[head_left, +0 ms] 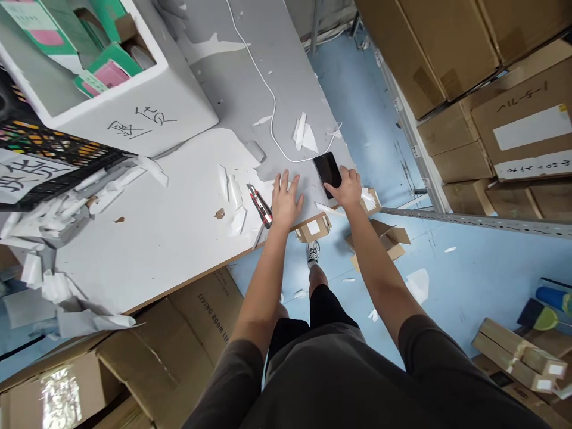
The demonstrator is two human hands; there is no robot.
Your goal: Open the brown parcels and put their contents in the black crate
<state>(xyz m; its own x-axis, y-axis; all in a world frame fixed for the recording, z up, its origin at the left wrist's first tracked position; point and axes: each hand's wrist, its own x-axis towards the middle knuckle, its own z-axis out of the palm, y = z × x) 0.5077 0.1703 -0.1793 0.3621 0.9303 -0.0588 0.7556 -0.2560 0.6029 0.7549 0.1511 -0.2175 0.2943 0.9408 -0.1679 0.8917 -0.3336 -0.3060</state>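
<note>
Overall, a long board table is stretching diagonally across a blue floor, with steel shelving stacked with cartons standing along the right and more cartons lying below the table's near edge. On the far left, a white foam box holding green-and-pink packets is sitting on the table beside a black crate, and torn white film is spilling over the table's left side. A white cable is snaking across the grey surface, and smaller film scraps are lying near it. Cardboard offcuts are sitting at the near edge. The left hand is pressing flat on the table, open and wide, holding nothing, just beside a red-and-black utility knife. The right hand is curving over the lower corner of a black phone lying on the table; whether it is gripping the phone or only resting there, I cannot tell.
</note>
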